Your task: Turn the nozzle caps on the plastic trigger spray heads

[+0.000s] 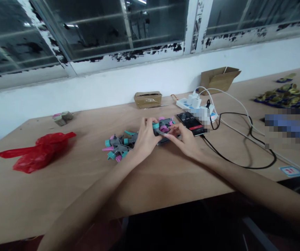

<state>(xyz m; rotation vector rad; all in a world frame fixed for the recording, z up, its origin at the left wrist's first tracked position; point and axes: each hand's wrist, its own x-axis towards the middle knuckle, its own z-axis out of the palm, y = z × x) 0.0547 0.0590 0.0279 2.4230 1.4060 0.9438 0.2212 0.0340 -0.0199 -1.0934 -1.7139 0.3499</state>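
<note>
Centrally in the frame, two bare hands meet over a wooden table point(139, 195). The left hand point(146, 136) has its fingers curled and its thumb drawn in, gripping a gray piece with a teal end point(156, 126). The right hand point(183, 137) comes in from the lower right, its thumb and bent fingers at the gray side of that same piece; whether they pinch it or only touch it cannot be told. The held piece is at the middle of the frame, between the two hands.

Just behind it, more gray and pink parts point(166, 122) show between the fingers. Just left of the left hand lies a loose heap of gray, teal and pink parts point(118, 147), the pieces resting against one another.

Near the right hand, right of center, a phone point(191, 122) lies face up with its screen lit, beside a white power strip point(182, 103) with chargers plugged in. A black cable point(233, 162) loops toward the lower right.

At the left of the frame lies a crumpled red plastic bag point(44, 150). A small cardboard box point(148, 100) stands by the wall at upper center, a larger open carton point(219, 79) farther right, and gold and blue items point(283, 97) lie clustered at the right edge.
</note>
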